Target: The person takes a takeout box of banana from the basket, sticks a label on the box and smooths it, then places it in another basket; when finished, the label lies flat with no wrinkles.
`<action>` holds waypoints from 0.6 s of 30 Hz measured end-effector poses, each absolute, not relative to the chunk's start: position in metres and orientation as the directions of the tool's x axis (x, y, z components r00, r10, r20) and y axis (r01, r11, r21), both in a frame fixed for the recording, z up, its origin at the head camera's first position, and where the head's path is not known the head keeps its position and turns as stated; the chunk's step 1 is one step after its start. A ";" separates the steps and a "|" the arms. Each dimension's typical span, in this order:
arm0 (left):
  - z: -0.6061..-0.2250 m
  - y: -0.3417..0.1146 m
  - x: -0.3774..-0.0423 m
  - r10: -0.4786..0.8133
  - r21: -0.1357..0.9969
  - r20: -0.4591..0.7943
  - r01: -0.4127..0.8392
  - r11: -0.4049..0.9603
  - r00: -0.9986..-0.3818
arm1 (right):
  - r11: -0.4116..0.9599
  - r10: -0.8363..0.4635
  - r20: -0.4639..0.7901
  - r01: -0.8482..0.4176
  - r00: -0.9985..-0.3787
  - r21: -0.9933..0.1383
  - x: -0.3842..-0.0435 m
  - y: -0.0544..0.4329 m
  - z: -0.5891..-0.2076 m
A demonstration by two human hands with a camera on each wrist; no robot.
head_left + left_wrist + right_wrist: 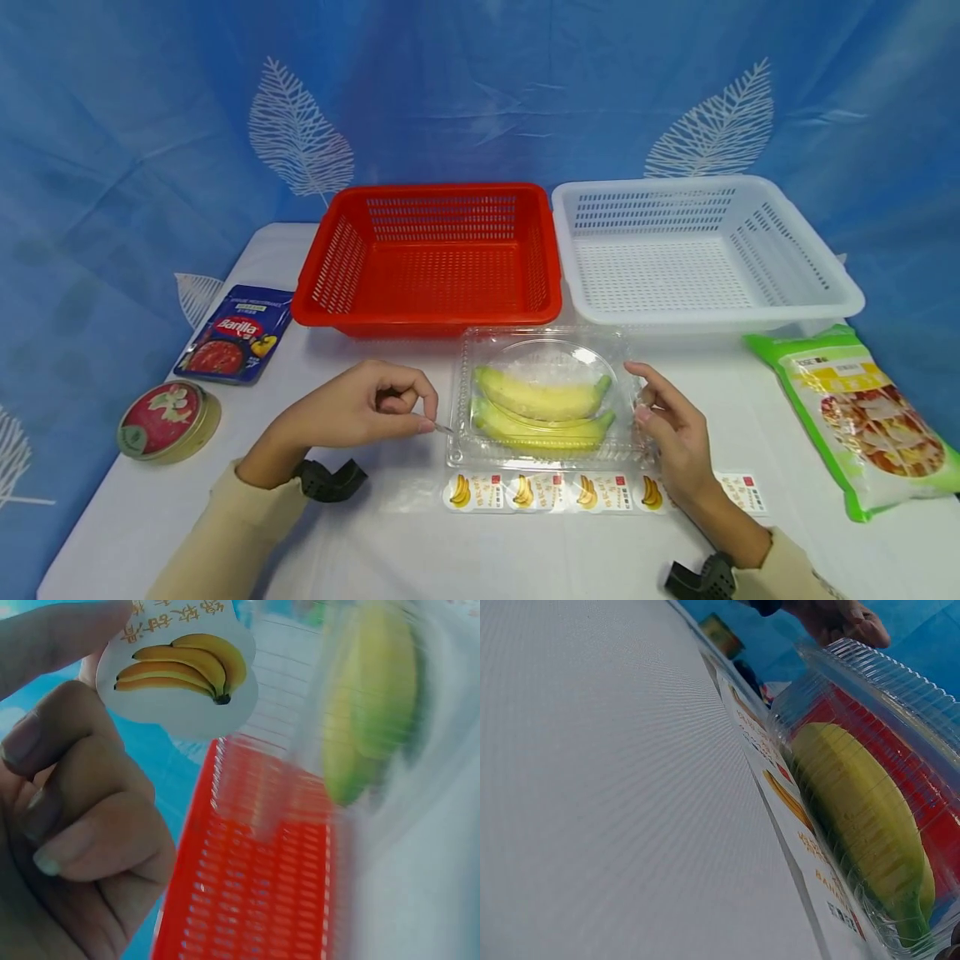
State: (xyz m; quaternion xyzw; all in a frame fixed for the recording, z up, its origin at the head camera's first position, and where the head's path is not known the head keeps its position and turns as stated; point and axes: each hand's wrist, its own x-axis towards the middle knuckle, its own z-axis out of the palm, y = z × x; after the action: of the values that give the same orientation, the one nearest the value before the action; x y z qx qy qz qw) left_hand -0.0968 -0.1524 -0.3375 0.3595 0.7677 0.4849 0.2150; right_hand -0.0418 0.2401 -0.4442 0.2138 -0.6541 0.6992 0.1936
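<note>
My left hand (367, 408) pinches a banana sticker (180, 675) between thumb and index finger, just off the left side of a clear plastic clamshell box (459, 400); the other fingers curl in. In the head view the sticker shows only as a thin edge. Inside the closed box lie two bananas (543, 396), yellow with green ends. At the box's right edge, my right hand (675, 425) grips the side, thumb and index finger against the plastic. In front of the box, a strip of banana stickers (528, 493) lies flat, partly covered by the right hand.
Behind the box stand a red basket (427, 321) and a white basket (712, 315). On the left are a blue Barilla pouch (236, 333) and a round tin (171, 421). A green and white food bag (862, 417) lies at the right on the white tabletop (420, 558).
</note>
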 end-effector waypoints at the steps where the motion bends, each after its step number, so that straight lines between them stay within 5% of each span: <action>1: -0.336 -0.151 -0.098 0.762 0.896 0.030 0.354 0.266 -0.647 | -0.071 -0.011 0.554 -0.552 -0.832 -0.831 -0.042 0.240 -0.444; 11: -0.318 -0.117 -0.113 0.746 0.900 -0.005 0.322 0.294 -0.666 | -0.070 -0.010 0.550 -0.548 -0.835 -0.833 -0.042 0.240 -0.444; 18: -0.312 -0.084 -0.125 0.789 0.901 -0.056 0.310 0.304 -0.612 | -0.054 -0.010 0.540 -0.539 -0.842 -0.841 -0.041 0.241 -0.445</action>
State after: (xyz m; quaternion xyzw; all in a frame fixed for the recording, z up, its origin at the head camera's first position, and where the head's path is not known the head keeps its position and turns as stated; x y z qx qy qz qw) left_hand -0.1245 -0.0837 -0.3120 0.3586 0.7661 0.4682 0.2555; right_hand -0.0407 0.2409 -0.4449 0.2075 -0.6609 0.6957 0.1901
